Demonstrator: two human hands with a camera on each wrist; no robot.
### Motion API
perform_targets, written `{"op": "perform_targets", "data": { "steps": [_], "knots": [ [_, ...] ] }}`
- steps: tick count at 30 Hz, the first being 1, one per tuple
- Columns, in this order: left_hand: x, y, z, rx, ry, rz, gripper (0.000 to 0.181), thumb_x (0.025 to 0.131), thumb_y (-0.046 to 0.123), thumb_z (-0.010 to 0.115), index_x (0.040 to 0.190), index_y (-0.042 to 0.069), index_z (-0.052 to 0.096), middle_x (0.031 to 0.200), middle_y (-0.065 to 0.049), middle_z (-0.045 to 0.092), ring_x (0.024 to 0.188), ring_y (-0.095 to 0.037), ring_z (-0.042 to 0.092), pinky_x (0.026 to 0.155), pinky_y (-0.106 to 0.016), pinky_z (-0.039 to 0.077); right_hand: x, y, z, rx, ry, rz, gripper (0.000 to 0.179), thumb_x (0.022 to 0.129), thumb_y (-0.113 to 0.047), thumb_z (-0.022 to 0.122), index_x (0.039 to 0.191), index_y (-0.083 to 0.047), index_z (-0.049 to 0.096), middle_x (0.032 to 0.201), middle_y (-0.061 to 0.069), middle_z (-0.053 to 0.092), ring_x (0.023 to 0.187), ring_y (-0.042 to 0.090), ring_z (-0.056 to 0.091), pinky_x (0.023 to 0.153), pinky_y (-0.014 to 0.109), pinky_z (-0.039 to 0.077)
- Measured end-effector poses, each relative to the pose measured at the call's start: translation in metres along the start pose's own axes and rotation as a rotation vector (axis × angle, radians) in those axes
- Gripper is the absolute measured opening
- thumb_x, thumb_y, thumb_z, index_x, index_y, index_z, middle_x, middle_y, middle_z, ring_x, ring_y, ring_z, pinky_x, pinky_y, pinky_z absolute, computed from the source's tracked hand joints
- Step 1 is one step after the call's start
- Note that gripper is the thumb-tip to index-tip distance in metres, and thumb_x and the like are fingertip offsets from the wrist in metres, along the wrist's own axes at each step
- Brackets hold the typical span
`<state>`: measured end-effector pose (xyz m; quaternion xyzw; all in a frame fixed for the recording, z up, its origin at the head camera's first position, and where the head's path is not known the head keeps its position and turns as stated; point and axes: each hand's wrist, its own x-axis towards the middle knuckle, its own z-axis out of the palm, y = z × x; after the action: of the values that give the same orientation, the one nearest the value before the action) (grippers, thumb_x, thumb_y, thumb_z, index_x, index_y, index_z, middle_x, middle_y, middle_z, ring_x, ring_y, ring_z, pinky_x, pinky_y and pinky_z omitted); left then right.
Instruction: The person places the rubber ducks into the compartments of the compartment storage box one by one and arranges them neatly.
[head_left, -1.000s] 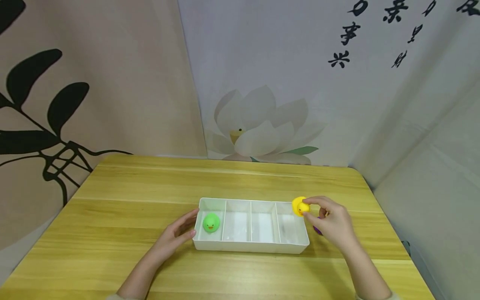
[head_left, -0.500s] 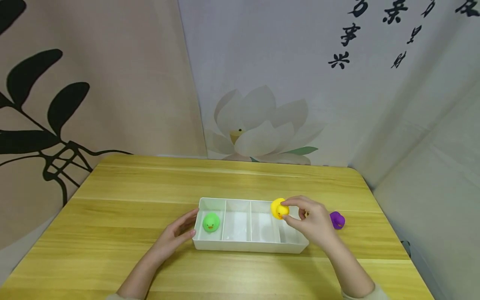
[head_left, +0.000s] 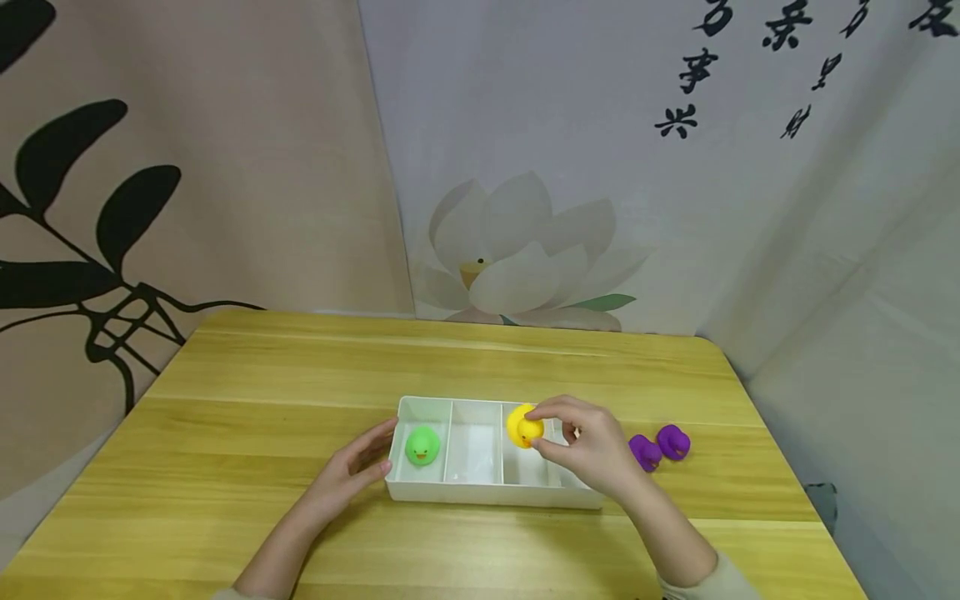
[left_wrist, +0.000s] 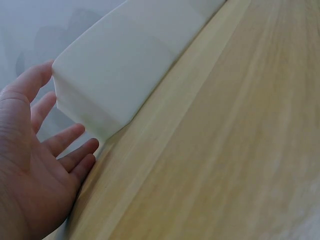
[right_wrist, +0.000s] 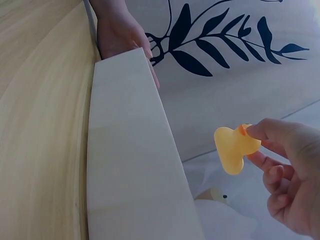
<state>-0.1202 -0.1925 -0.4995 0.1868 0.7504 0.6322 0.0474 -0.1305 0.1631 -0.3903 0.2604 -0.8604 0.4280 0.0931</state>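
A white tray (head_left: 472, 493) split into compartments sits on the table. A green rubber duck (head_left: 422, 446) rests in its leftmost compartment. With thumb and fingertips, my right hand (head_left: 588, 442) pinches a yellow rubber duck (head_left: 522, 427) over the third compartment from the left. The right wrist view shows that duck (right_wrist: 231, 147) raised above the tray's rim. My left hand (head_left: 351, 467) lies at the tray's left end, its fingers spread and loosely extended; in the left wrist view the thumb meets the tray's corner. The right hand and forearm partly hide the rightmost compartment.
Two purple rubber ducks (head_left: 673, 442) stand close together on the wooden table (head_left: 300, 375), right of the tray and beyond the right forearm. Behind the table hangs a printed cloth (head_left: 525, 125) with a lotus, leaves and black characters.
My right hand has carried the yellow duck leftward from the tray's right end to above the third compartment, uncovering the purple ducks. The left hand and green duck have stayed put.
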Motion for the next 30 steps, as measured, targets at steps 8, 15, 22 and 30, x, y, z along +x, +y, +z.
{"op": "perform_targets", "data": {
  "steps": [8, 15, 22, 30],
  "knots": [
    [-0.002, 0.000, -0.001, -0.002, 0.000, -0.024, 0.054, 0.095, 0.007, 0.058, 0.146, 0.004, 0.038, 0.140, -0.025, 0.044, 0.126, -0.042, 0.041, 0.097, -0.026, 0.038, 0.008, -0.006, 0.013, -0.006, -0.063, -0.030, 0.028, 0.074, -0.009, 0.082, 0.098, -0.022, 0.074, 0.102, -0.012, 0.067, 0.060, 0.007, 0.044, 0.052, 0.021, 0.039],
    [-0.002, 0.000, -0.001, 0.001, 0.004, -0.019, 0.055, 0.095, 0.008, 0.059, 0.146, 0.004, 0.038, 0.139, -0.023, 0.046, 0.125, -0.040, 0.042, 0.098, -0.028, 0.038, 0.014, -0.005, 0.028, -0.014, -0.109, -0.034, 0.025, 0.074, -0.012, 0.082, 0.097, -0.020, 0.074, 0.101, -0.013, 0.067, 0.062, 0.017, 0.050, 0.054, 0.021, 0.040],
    [-0.002, 0.000, -0.002, -0.005, 0.004, -0.015, 0.055, 0.095, 0.007, 0.058, 0.146, 0.004, 0.038, 0.139, -0.024, 0.045, 0.124, -0.042, 0.042, 0.096, -0.026, 0.039, 0.021, -0.004, 0.041, -0.055, -0.156, -0.050, 0.025, 0.074, -0.014, 0.082, 0.097, -0.019, 0.075, 0.099, -0.012, 0.067, 0.061, 0.006, 0.046, 0.053, 0.021, 0.040],
    [-0.002, 0.001, -0.003, -0.010, 0.008, -0.024, 0.055, 0.095, 0.007, 0.059, 0.146, 0.005, 0.038, 0.138, -0.023, 0.046, 0.124, -0.041, 0.043, 0.096, -0.027, 0.039, 0.027, 0.005, 0.056, -0.074, -0.222, -0.019, 0.024, 0.074, -0.013, 0.081, 0.096, -0.019, 0.075, 0.097, -0.014, 0.067, 0.059, 0.004, 0.044, 0.052, 0.022, 0.040]
  ]
}}
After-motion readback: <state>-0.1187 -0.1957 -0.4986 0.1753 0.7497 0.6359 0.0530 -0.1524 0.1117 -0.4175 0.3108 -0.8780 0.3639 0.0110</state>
